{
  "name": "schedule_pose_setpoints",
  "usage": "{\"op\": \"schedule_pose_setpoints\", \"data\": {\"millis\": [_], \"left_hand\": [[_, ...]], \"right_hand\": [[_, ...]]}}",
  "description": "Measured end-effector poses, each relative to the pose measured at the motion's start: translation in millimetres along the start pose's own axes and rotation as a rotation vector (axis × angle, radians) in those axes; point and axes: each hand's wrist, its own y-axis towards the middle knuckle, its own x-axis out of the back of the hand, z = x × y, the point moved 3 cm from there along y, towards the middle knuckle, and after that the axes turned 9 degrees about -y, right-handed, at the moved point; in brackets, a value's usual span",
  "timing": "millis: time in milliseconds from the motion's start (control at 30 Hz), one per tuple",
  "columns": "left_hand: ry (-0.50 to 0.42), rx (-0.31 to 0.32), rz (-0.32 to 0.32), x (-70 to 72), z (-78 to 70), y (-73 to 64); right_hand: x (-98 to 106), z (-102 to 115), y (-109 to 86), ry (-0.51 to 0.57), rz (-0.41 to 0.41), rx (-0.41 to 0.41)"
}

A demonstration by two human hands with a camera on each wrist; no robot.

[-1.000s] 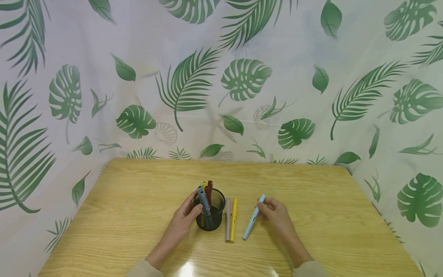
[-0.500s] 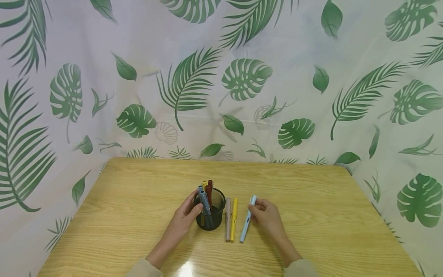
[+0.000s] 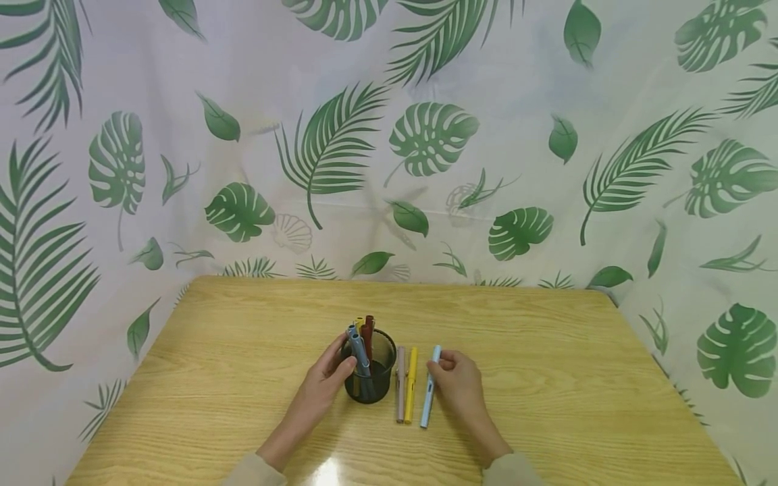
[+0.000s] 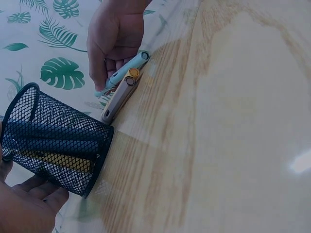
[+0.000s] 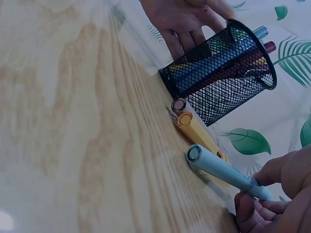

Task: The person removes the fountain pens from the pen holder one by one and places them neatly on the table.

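My left hand [image 3: 319, 385] holds the black mesh pen cup [image 3: 378, 388] from its left side, thumb in front and fingers behind. Inside the cup stand several pens: blue pens [image 3: 360, 352], dark red ones [image 3: 367, 332] and some yellow. To its right, a grey-brown pen [image 3: 400, 395] and a yellow pen [image 3: 410, 386] lie side by side on the table. My right hand [image 3: 462, 388] pinches the far end of a light blue pen [image 5: 221, 170] between thumb and fingers. That pen sits a little right of the yellow one, nearly parallel; its near end is at the tabletop.
The wood-grain table [image 3: 577, 378] extends on both sides of the hands. Behind it and at its sides hangs a white cloth [image 3: 358, 223] printed with green leaves. A bright reflection shows at the table's near side.
My right hand has moved left with the light blue pen, bringing it close to the yellow pen and turning it more upright in the view. The left hand and cup have stayed put.
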Motion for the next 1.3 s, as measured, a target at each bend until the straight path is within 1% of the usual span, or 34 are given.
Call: {"op": "schedule_pose_setpoints", "data": {"millis": [233,467,633,867,1000,1167,1300], "left_hand": [[-0.014,-0.009,0.002,-0.7,-2.8,-1.2],[-0.008,-0.016,0.009,-1.5,-2.6,-0.9],[-0.016,-0.027,0.004,-1.5,-1.5,0.5],[-0.031,-0.034,0.000,-1.5,-1.4,0.8],[-0.034,-0.035,-0.005,-1.4,-2.0,0.5],[-0.022,-0.030,-0.009,-1.3,-2.1,0.5],[-0.020,-0.028,-0.009,-1.1,-2.2,0.4]], "right_hand": [[-2.8,6.8,0.1,-0.069,-0.034,-0.003],[-6.1,8.1,-0.8,-0.108,-0.024,-0.009],[-6.7,6.9,-2.1,-0.133,-0.028,0.004],[-7.5,7.5,-2.1,-0.137,-0.021,-0.007],[-6.6,9.7,-2.0,-0.148,-0.009,0.002],[-4.1,17.8,-1.9,-0.144,-0.016,0.042],[-4.1,26.5,-3.1,-0.098,-0.021,0.080]]}}
